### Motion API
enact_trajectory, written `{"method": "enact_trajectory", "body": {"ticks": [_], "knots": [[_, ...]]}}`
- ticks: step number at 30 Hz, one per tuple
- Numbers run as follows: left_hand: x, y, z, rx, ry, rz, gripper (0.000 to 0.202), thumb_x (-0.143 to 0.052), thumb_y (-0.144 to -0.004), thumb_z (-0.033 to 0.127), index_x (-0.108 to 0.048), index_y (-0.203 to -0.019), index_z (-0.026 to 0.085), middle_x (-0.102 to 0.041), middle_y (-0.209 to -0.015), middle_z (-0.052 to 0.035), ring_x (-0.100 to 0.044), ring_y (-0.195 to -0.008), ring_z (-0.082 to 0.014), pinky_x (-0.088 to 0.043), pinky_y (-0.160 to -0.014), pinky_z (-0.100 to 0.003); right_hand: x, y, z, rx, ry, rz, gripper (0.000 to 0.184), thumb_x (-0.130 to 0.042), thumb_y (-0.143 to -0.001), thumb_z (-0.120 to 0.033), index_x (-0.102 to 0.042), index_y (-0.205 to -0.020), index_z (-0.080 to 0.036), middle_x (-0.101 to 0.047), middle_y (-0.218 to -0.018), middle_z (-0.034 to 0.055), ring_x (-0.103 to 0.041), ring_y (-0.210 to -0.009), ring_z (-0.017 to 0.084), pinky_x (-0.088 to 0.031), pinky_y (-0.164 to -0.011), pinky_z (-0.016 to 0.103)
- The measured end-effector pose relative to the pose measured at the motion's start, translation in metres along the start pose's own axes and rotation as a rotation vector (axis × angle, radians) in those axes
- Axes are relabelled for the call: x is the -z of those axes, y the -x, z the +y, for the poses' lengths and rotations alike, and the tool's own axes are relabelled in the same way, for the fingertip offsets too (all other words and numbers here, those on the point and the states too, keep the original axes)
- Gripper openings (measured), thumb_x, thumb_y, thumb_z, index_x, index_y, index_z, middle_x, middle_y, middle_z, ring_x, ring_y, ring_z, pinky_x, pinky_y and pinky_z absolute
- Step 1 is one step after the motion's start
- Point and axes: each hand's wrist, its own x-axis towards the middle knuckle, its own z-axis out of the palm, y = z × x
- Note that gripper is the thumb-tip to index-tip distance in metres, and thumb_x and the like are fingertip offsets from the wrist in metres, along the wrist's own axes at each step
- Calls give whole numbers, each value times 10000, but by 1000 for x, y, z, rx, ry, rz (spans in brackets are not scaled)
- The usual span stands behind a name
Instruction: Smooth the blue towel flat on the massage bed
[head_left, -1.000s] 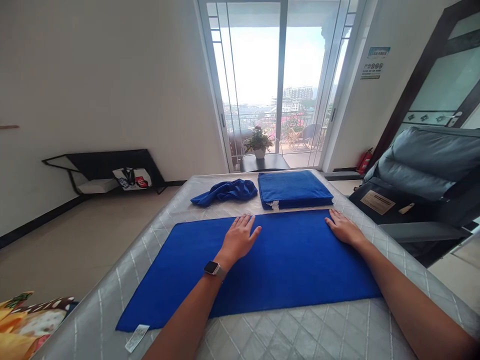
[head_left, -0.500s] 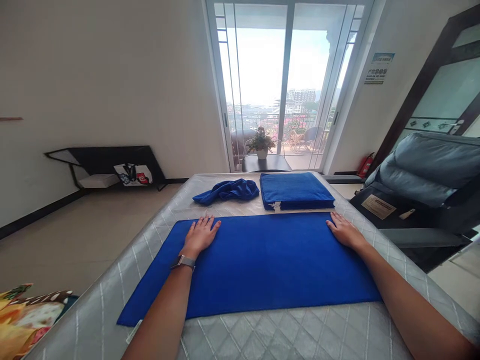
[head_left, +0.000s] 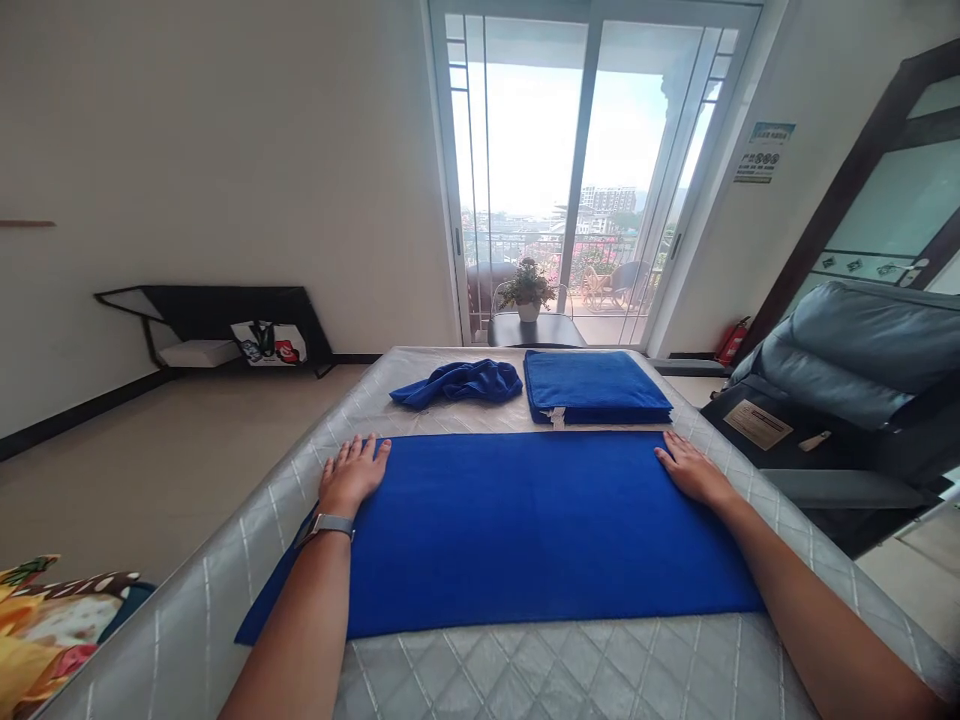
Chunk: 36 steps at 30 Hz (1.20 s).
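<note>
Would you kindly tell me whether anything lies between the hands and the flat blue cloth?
Nothing visible does: the left hand and right hand appear to rest directly on the flat blue cloth, near its far left and far right corners. The folded stack and crumpled cloth lie beyond its far edge.

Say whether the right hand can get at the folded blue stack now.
Probably yes: the right hand rests on the spread blue cloth, and the folded blue stack sits just beyond its far edge, with nothing visible between.

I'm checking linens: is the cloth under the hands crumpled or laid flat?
Laid flat: the blue cloth shows a smooth surface and unbunched visible edges. Whether it's doubled, I cannot tell.
</note>
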Motion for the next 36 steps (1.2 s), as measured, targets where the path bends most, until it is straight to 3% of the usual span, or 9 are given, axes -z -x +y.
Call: {"method": "enact_trajectory", "body": {"ticks": [7, 10, 13, 17, 20, 23, 26, 31, 36], "knots": [[27, -6, 25, -77, 17, -15, 755, -181, -1000, 552, -304, -1535, 34, -207, -1619, -237, -222, -1500, -370, -237, -1196, -572, 20, 9, -19, 59, 80, 108, 627, -237, -1024, -383, -334, -1549, -55, -293, -1618, 129, -256, -1494, 280, -228, -1219, 477], [46, 0, 53, -275, 37, -56, 685, -221, -1017, 537, -367, -1518, 95, -304, -1604, -176, -266, -1497, -302, -294, -1192, -484, 40, 19, -46, 190, 53, 224, 613, -227, -1025, -365, -362, -1538, -57, -314, -1606, 136, -259, -1493, 279, -230, -1217, 483], [57, 29, 99, -563, 106, -6, 646, -192, -1035, 539, -364, -1526, 155, -321, -1612, -109, -241, -1511, -228, -244, -1223, -423, 60, 32, -89, 337, -65, 243, 633, -174, -1044, -413, -331, -1554, -72, -308, -1609, 121, -234, -1503, 245, -233, -1220, 453], [41, 82, 165, -827, 166, 128, 686, -141, -1039, 544, -345, -1529, 110, -342, -1599, -133, -253, -1508, -233, -221, -1240, -457, 69, 50, -163, 464, -179, 131, 639, -167, -1052, -450, -305, -1569, -102, -282, -1620, 100, -210, -1509, 213, -223, -1225, 415], [12, 104, 188, -893, 133, 168, 650, -168, -1046, 507, -360, -1524, 110, -355, -1593, -127, -263, -1504, -227, -222, -1246, -441, 55, 54, -213, 524, -150, 18, 600, -205, -1045, -382, -315, -1567, -107, -256, -1628, 97, -190, -1515, 216, -193, -1229, 410], [-13, 105, 189, -843, 83, 94, 635, -163, -1052, 471, -373, -1514, 89, -366, -1583, -143, -282, -1496, -235, -247, -1237, -440, 35, 52, -241, 495, -126, -42, 593, -195, -1038, -337, -296, -1572, -99, -218, -1639, 90, -161, -1522, 219, -169, -1230, 417], [-24, 99, 184, -776, 58, 22, 682, -149, -1043, 508, -360, -1515, 63, -352, -1585, -158, -282, -1496, -247, -253, -1233, -450, 23, 49, -246, 430, -143, -44, 620, -161, -1041, -368, -256, -1580, -76, -187, -1645, 97, -133, -1527, 214, -145, -1233, 412], [-24, 87, 176, -745, 41, -2, 672, -162, -1035, 529, -346, -1534, 118, -323, -1601, -137, -265, -1503, -248, -224, -1239, -477, 25, 46, -230, 404, -185, -82, 662, -153, -1036, -449, -225, -1591, -96, -172, -1651, 90, -129, -1527, 208, -111, -1237, 424], [-21, 56, 146, -652, 18, -56, 638, -188, -1032, 519, -319, -1553, 173, -291, -1616, -134, -243, -1510, -273, -202, -1228, -530, 27, 38, -194, 333, -153, -104, 660, -156, -1035, -476, -223, -1597, -136, -167, -1656, 71, -115, -1529, 205, -104, -1237, 429]]}}
